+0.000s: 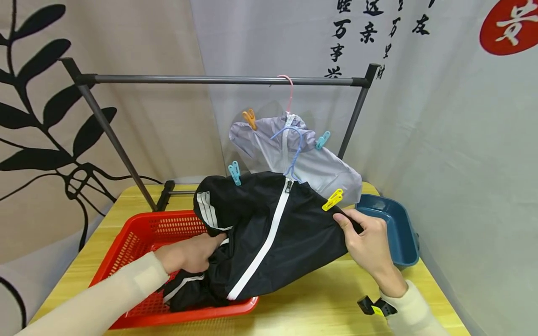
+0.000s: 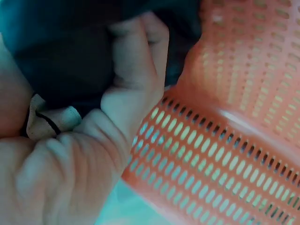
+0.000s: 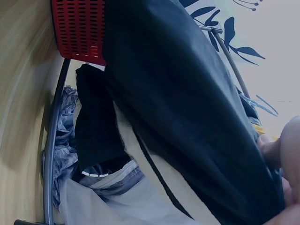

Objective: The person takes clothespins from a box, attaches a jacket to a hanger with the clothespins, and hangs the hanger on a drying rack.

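Note:
A black zip jacket (image 1: 311,228) with white stripes hangs on a blue hanger (image 1: 297,151), tilted over the front of the red basket. My right hand (image 1: 370,240) pinches its shoulder or sleeve edge between thumb and fingers, just below a yellow clothespin (image 1: 333,199). On the opposite side, my left hand (image 1: 191,252) grips the jacket's sleeve side, its fingertips partly hidden in the cloth. A light blue clothespin (image 1: 234,173) clips the other shoulder. In the left wrist view, curled fingers (image 2: 140,51) hold dark fabric. The right wrist view shows the jacket (image 3: 178,93) beside my thumb.
The red basket (image 1: 180,318) stands at the table's left front. Behind, a dark metal rack (image 1: 210,80) carries a light grey jacket (image 1: 319,170) on a pink hanger (image 1: 291,93), with orange and light blue clothespins. A blue basin (image 1: 399,228) sits at the right.

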### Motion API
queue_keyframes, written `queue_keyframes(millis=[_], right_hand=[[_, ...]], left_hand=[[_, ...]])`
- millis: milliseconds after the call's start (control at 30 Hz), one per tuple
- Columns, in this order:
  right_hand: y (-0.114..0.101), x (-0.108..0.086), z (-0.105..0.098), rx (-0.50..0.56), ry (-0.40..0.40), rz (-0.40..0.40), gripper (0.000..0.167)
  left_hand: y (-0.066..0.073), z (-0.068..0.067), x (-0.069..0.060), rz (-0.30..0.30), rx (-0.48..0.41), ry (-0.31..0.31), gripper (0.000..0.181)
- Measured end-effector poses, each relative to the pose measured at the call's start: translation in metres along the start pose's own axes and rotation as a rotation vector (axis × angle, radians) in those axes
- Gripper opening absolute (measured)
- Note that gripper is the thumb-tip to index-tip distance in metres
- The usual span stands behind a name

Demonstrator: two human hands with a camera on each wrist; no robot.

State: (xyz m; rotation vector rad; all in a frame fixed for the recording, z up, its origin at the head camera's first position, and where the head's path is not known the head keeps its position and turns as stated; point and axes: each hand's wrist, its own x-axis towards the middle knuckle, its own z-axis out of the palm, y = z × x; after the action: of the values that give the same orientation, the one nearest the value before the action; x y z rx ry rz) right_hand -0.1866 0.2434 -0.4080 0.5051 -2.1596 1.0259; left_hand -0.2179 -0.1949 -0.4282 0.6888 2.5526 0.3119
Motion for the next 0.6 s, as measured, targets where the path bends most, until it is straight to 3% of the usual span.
queue_keyframes(millis=[267,433,600], right_hand=[[0.002,0.003,-0.003,-0.015,0.045,-0.009,0.013],[0.003,0.005,-0.003,-0.006,0.072,-0.01,0.012],[0.0,0.005,-0.002,0.0,0.103,-0.009,0.014]], left_hand=[[-0.011,-0.036,-0.022,0.169,-0.186,0.107,0.054],[-0.005,-0.056,-0.036,0.211,-0.282,0.188,0.045],[0.007,-0.064,-0.042,0.235,-0.346,0.286,0.045]])
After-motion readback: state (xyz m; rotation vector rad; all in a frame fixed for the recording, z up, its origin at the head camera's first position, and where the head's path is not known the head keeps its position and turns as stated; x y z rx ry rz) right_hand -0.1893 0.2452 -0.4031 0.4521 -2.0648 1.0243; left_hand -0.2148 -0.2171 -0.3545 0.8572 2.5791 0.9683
